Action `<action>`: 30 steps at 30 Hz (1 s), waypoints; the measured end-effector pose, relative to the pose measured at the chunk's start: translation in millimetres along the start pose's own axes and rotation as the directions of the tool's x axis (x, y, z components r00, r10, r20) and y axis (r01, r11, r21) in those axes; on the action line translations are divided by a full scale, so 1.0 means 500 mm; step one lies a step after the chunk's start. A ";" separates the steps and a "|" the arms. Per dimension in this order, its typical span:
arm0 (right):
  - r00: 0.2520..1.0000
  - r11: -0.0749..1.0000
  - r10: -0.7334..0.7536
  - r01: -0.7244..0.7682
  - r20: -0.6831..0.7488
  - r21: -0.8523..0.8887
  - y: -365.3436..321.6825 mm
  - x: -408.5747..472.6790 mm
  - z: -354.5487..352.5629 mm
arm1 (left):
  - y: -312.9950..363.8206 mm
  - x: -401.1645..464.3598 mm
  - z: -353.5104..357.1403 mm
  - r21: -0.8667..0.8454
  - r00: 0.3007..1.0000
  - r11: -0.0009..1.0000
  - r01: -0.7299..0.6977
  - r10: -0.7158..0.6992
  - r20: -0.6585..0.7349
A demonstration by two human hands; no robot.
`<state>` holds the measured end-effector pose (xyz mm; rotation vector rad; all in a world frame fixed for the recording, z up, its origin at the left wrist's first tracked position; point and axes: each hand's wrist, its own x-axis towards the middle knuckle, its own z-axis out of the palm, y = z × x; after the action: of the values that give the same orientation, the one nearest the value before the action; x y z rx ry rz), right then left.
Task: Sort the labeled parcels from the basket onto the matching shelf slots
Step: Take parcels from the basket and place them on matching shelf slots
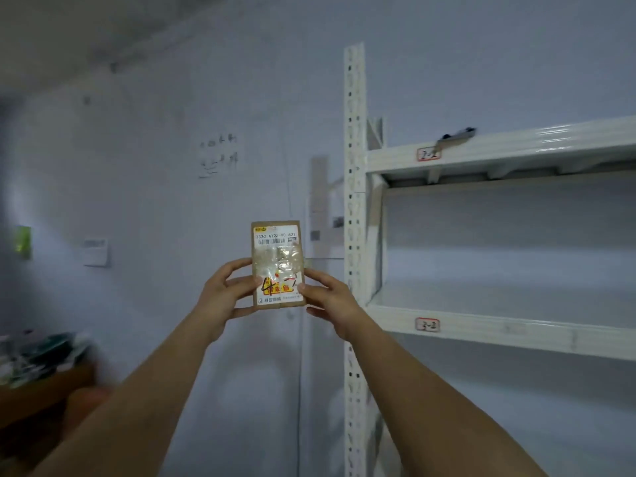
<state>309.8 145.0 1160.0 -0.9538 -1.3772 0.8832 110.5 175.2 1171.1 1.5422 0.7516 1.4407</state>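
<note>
1. task status: one parcel is out of the basket and held up for reading; it is not yet on any slot. the basket is not in view, so the number of parcels left cannot be told.
2. parcel position: the parcel is upright, just to the left of the shelf upright, level with the gap between the two visible shelves.
3. parcel marking: a handwritten mark on its lower label looks like "4-" plus one more digit; the digit is not clear.
4. slot labels: to the right of the shelf upright, the upper shelf carries tag 2-2 and the lower shelf carries tag 3-2. neither appears to match, so the matching slot is probably lower or elsewhere.
5. left hand: the fingers are curled round the parcel's left edge, thumb on the front face; it grips the parcel.
6. right hand: the fingers are curled behind the right edge, thumb on the front; it grips the parcel.
</note>
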 end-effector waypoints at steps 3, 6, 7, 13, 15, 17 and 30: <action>0.989 0.998 0.002 -0.011 -0.149 -0.058 -0.031 -0.087 -0.116 | -0.005 -0.010 0.134 -0.082 0.992 0.996 0.028 -0.018 0.128; 0.959 0.992 -0.003 -0.034 -0.283 -0.125 -0.073 -0.179 -0.226 | 0.002 -0.031 0.271 -0.151 0.968 0.987 0.062 -0.023 0.251; 0.946 0.988 -0.010 -0.041 -0.323 -0.150 -0.088 -0.210 -0.261 | 0.008 -0.041 0.317 -0.168 0.957 0.983 0.074 -0.023 0.289; 0.852 0.968 -0.064 -0.073 -0.520 -0.239 -0.180 -0.391 -0.441 | 0.068 -0.110 0.564 -0.214 0.865 0.971 0.106 0.016 0.501; 0.821 0.963 -0.086 -0.075 -0.564 -0.257 -0.211 -0.449 -0.490 | 0.096 -0.135 0.635 -0.221 0.831 0.970 0.102 0.039 0.554; 0.793 0.960 -0.110 -0.071 -0.599 -0.271 -0.244 -0.500 -0.537 | 0.124 -0.161 0.700 -0.227 0.802 0.970 0.091 0.064 0.593; 0.816 0.939 -0.160 -0.048 -0.555 -0.341 -0.343 -0.622 -0.719 | 0.217 -0.266 0.885 -0.241 0.809 0.970 0.036 0.114 0.577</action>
<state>656.6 -218.9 1211.3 -1.3103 -1.0254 0.2530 510.6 -73.2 1229.0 1.6844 0.1589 0.9410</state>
